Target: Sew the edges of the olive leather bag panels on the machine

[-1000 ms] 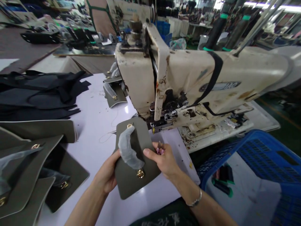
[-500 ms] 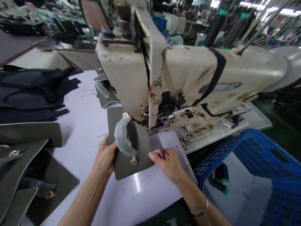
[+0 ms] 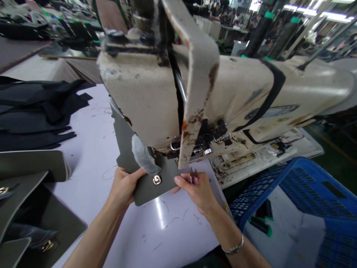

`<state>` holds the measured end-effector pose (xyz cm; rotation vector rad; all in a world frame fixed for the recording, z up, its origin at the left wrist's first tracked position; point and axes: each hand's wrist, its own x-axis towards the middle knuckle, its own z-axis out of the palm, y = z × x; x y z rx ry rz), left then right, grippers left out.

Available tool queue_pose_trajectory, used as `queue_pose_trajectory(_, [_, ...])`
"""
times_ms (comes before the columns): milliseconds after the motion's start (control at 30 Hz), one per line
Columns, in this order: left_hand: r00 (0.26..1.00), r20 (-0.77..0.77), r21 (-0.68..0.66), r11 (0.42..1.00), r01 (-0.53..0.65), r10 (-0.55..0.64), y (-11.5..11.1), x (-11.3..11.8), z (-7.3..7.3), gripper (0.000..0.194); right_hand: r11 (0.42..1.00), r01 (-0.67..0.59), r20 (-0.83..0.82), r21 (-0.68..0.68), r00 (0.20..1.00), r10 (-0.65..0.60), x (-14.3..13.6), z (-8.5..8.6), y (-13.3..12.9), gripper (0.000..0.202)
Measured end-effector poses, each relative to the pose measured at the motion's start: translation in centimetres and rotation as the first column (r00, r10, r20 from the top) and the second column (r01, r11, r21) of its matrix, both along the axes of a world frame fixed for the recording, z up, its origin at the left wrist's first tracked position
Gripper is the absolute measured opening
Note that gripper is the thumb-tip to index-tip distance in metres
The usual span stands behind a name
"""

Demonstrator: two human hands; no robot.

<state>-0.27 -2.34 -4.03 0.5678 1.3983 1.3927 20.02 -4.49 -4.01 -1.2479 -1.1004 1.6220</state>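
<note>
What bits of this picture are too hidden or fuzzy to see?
- Head view: the cream metal sewing machine's needle, hidden by its rusty guard and head.
- Head view: part of the grey-green flat panel, behind the machine's head.
- Head view: most of the little metal tool, covered by the right hand.
- Head view: most left hand fingers, under the panel.
- Head view: distant people, too small and blurred.

Lit by white lights point(image 3: 318, 13) up high. Shines on the table point(image 3: 178, 242) (one bright stripe point(image 3: 160, 214)), looks stretched near the edges.
</note>
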Motion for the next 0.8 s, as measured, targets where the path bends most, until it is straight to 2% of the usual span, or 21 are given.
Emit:
queue_pose_trajectory(100, [0.999, -0.036, 0.121, 0.992, -0.022, 0.026, 1.0, -0.5, -0.9, 0.047, 1.0, 0.002, 0.059, 0.028, 0.998, -0.004, 0.0, 0.2, 0.5, 0.03])
queue_pose_trajectory(200, [0.99, -0.122, 0.252, 0.967, -0.042, 0.075, 1.5, -0.9, -1.8, 0.053, 0.998, 0.017, 0.14, 0.054, 0.99, -0.024, -0.1, 0.1, 0.6, 0.031])
queue_pose_trajectory(267, [0.977, -0.198, 0.289, 0.957, -0.017, 0.077, 1.4, -1.1, -2.1, 0.057, 0.998, 0.039, 0.175, 0.051, 0.983, -0.047, -0.4, 0.0, 0.5, 0.033])
queue_pose_trajectory(333, [0.947, -0.312, 0.287, 0.958, 0.018, 0.075, 1.1, -1.1, -2.1, 0.054, 0.996, 0.073, 0.18, 0.042, 0.981, -0.079, -0.8, -0.2, 0.3, 0.035])
queue_pose_trajectory(400, [0.886, -0.45, 0.29, 0.957, 0.024, 0.114, 0.8, -0.9, -1.7, 0.049, 0.995, 0.095, 0.177, 0.032, 0.979, -0.099, -1.1, -0.4, 0.2, 0.037])
queue_pose_trajectory(467, [0.859, -0.487, 0.307, 0.952, -0.001, 0.158, 0.7, -0.7, -1.0, 0.046, 0.994, 0.097, 0.195, 0.043, 0.975, -0.104, -1.1, -0.6, 0.2, 0.038])
queue_pose_trajectory(533, [0.915, -0.378, 0.263, 0.964, -0.04, 0.141, 0.7, -0.5, 0.0, 0.044, 0.994, 0.085, 0.215, 0.07, 0.972, -0.098, -1.0, -0.6, 0.4, 0.039])
queue_pose_trajectory(633, [0.994, -0.081, 0.082, 0.994, -0.067, 0.074, 1.0, -0.2, 1.1, 0.046, 0.998, 0.058, 0.119, 0.031, 0.991, -0.061, -0.8, -0.2, 0.6, 0.043])
queue_pose_trajectory(733, [0.992, 0.126, -0.043, 0.999, -0.022, 0.027, 1.3, 0.0, 1.5, 0.056, 0.994, 0.038, -0.087, -0.106, 0.995, -0.047, -0.9, 0.4, 0.8, 0.047])
queue_pose_trajectory(800, [0.986, 0.166, -0.082, 0.996, 0.02, -0.006, 1.4, 0.2, 1.2, 0.062, 0.985, 0.031, -0.182, -0.169, 0.981, -0.063, -0.9, 0.7, 0.7, 0.047])
